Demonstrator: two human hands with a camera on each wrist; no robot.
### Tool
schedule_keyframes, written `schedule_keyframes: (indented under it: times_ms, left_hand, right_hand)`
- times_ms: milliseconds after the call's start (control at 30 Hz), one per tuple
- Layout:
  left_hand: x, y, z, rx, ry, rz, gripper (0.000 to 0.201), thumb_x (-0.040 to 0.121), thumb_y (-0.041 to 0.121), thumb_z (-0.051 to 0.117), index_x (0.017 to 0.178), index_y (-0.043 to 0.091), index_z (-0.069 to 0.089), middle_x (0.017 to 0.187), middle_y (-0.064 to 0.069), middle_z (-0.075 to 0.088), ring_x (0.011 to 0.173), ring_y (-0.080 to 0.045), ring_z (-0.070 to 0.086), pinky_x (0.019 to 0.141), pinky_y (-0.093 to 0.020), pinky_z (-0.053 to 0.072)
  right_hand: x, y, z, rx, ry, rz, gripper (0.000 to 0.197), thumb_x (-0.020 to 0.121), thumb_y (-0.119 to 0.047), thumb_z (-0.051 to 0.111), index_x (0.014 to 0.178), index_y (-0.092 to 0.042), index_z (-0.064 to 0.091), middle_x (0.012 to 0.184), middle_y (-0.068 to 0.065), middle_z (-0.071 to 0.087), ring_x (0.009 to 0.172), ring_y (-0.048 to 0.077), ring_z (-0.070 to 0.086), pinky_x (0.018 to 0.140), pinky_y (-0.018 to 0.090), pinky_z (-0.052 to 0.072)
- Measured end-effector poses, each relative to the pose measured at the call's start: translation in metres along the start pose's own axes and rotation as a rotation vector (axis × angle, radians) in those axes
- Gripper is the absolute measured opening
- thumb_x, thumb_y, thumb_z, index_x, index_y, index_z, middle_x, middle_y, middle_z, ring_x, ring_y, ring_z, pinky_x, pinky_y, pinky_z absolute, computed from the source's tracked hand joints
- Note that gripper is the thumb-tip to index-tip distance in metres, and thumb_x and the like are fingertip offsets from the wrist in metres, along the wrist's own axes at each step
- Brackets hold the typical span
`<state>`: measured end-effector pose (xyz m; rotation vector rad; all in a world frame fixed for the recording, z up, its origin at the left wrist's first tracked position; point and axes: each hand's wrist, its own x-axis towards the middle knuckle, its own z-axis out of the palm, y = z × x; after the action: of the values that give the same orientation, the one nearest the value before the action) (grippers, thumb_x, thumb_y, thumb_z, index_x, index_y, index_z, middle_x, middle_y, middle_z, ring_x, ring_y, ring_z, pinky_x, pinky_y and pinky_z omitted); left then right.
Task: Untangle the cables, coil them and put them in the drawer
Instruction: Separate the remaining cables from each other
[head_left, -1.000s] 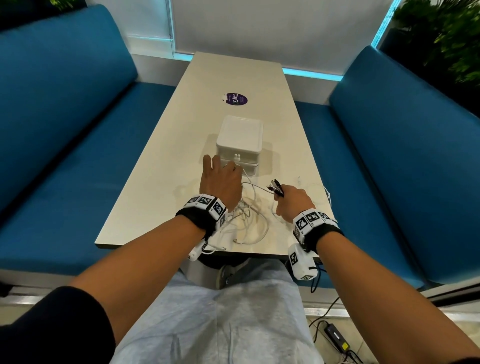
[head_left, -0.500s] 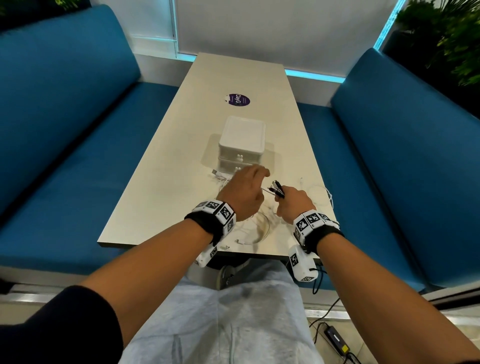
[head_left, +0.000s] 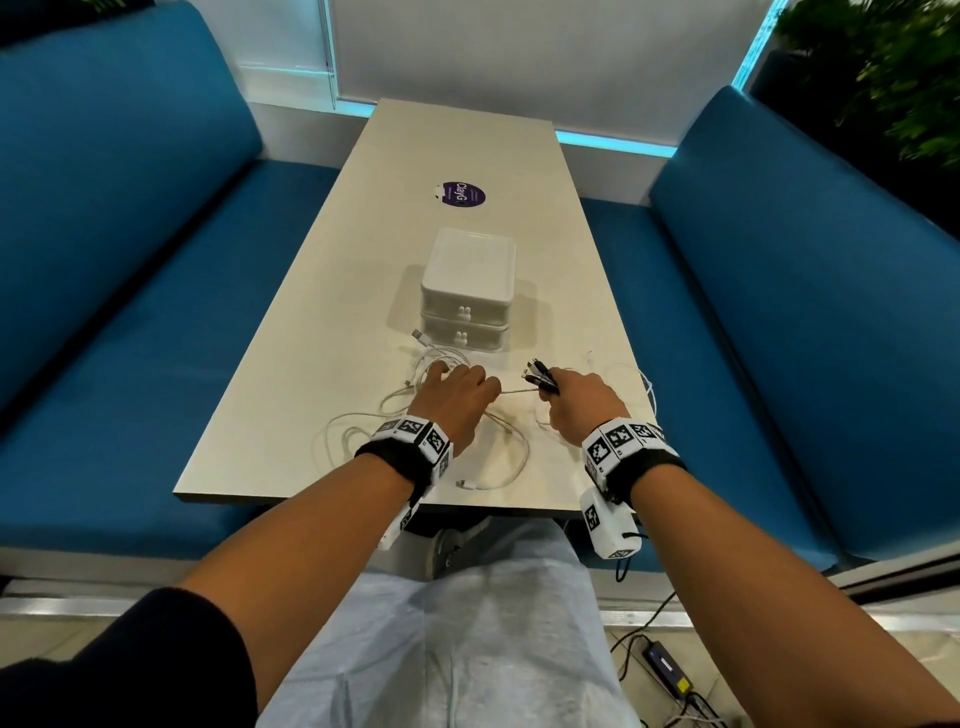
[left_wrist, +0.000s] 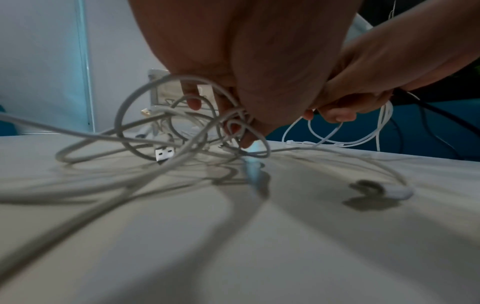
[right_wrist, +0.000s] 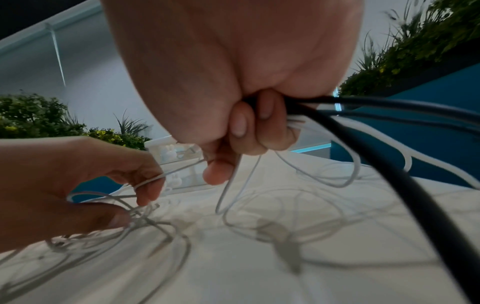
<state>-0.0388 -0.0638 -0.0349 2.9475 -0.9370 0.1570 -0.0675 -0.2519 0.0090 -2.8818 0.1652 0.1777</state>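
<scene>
Looking down from the head view, a tangle of white cables (head_left: 426, 415) lies on the near end of the table (head_left: 322, 291), just in front of a white two-drawer box (head_left: 467, 291) with both drawers closed. The left hand (head_left: 457, 400) pinches a strand, while the right hand (head_left: 576, 405) grips a bundle of black plugs (head_left: 540, 376).

Left wrist view: curled fingers (left_wrist: 193, 98) sit among the looped cables, a USB plug (left_wrist: 165, 153) resting on the table.

Right wrist view: fingers (right_wrist: 239, 123) are closed round black cables (right_wrist: 389, 164) and thin white ones
</scene>
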Motion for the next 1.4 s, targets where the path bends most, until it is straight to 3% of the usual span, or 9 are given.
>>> schedule_keyframes:
  times_ms: [167, 333, 400, 567, 733, 967, 1167, 1300, 1400]
  left_hand:
    - [0.001, -0.004, -0.001, -0.032, -0.003, 0.031, 0.05, 0.078, -0.005, 0.053, 0.119, 0.022, 0.051, 0.117, 0.002, 0.056, 0.113, -0.023, 0.05, 0.103, -0.041, 0.028]
    - [0.006, -0.002, 0.003, 0.017, 0.091, 0.076, 0.02, 0.099, 0.027, 0.049, 0.116, 0.022, 0.057, 0.114, 0.002, 0.061, 0.109, -0.024, 0.053, 0.095, -0.041, 0.034]
    - [0.007, -0.001, 0.002, 0.047, 0.131, 0.097, 0.02, 0.102, 0.027, 0.042, 0.112, 0.022, 0.058, 0.108, 0.001, 0.062, 0.104, -0.025, 0.054, 0.091, -0.041, 0.033]
    - [0.004, 0.002, -0.001, 0.026, 0.179, 0.088, 0.019, 0.098, 0.028, 0.041, 0.101, 0.021, 0.059, 0.101, 0.003, 0.065, 0.103, -0.023, 0.054, 0.089, -0.04, 0.033]
    - [0.004, -0.004, -0.003, 0.055, 0.069, 0.07, 0.023, 0.093, 0.045, 0.054, 0.104, 0.025, 0.052, 0.105, 0.007, 0.064, 0.109, -0.022, 0.048, 0.093, -0.041, 0.03]
    - [0.002, -0.012, -0.008, 0.209, 0.025, -0.069, 0.014, 0.097, 0.026, 0.05, 0.098, 0.029, 0.064, 0.092, 0.01, 0.068, 0.103, -0.023, 0.047, 0.087, -0.043, 0.026]
    - [0.0, -0.012, -0.01, 0.206, -0.062, -0.104, 0.021, 0.085, 0.023, 0.064, 0.102, 0.036, 0.064, 0.091, 0.011, 0.068, 0.106, -0.021, 0.048, 0.083, -0.042, 0.02]
    - [0.005, -0.011, -0.012, 0.203, -0.063, -0.104, 0.02, 0.085, 0.022, 0.063, 0.102, 0.033, 0.061, 0.086, 0.008, 0.068, 0.1, -0.02, 0.05, 0.083, -0.042, 0.019]
    - [0.01, -0.007, -0.013, 0.214, -0.045, -0.087, 0.016, 0.092, 0.022, 0.056, 0.104, 0.032, 0.06, 0.086, 0.006, 0.069, 0.099, -0.021, 0.052, 0.084, -0.042, 0.017]
  right_hand:
    - [0.002, 0.003, -0.005, -0.002, -0.027, 0.058, 0.016, 0.09, -0.015, 0.051, 0.103, -0.019, 0.06, 0.093, 0.008, 0.06, 0.082, 0.031, 0.06, 0.076, 0.038, 0.054]
    - [0.003, 0.009, -0.007, -0.012, -0.018, 0.113, 0.015, 0.09, -0.017, 0.054, 0.104, -0.019, 0.059, 0.097, 0.009, 0.061, 0.084, 0.031, 0.061, 0.077, 0.039, 0.054]
    - [0.003, 0.011, -0.006, -0.009, -0.008, 0.117, 0.015, 0.09, -0.018, 0.054, 0.104, -0.019, 0.059, 0.097, 0.01, 0.061, 0.084, 0.032, 0.061, 0.077, 0.04, 0.054]
    - [0.003, 0.014, -0.004, -0.059, 0.03, 0.103, 0.011, 0.094, -0.022, 0.052, 0.103, -0.019, 0.058, 0.096, 0.009, 0.063, 0.08, 0.03, 0.058, 0.074, 0.038, 0.052]
    - [0.0, 0.016, -0.003, -0.169, 0.114, 0.102, 0.01, 0.099, -0.023, 0.044, 0.103, -0.016, 0.05, 0.088, 0.008, 0.055, 0.077, 0.027, 0.048, 0.068, 0.033, 0.042]
    - [0.005, 0.033, 0.002, -0.183, 0.137, 0.159, 0.02, 0.095, -0.019, 0.047, 0.11, -0.016, 0.058, 0.103, 0.007, 0.063, 0.094, 0.03, 0.06, 0.067, 0.032, 0.042]
    - [-0.001, 0.036, 0.002, -0.132, 0.099, 0.248, 0.023, 0.093, -0.013, 0.045, 0.112, -0.018, 0.058, 0.11, 0.007, 0.061, 0.087, 0.028, 0.058, 0.068, 0.035, 0.042]
    - [-0.002, 0.021, 0.003, -0.088, 0.074, 0.2, 0.02, 0.095, -0.014, 0.043, 0.111, -0.014, 0.055, 0.105, 0.011, 0.063, 0.09, 0.033, 0.061, 0.07, 0.036, 0.045]
    - [-0.001, -0.001, 0.005, 0.042, 0.04, 0.101, 0.029, 0.09, -0.016, 0.057, 0.119, -0.018, 0.053, 0.099, 0.014, 0.065, 0.087, 0.036, 0.063, 0.069, 0.037, 0.05]
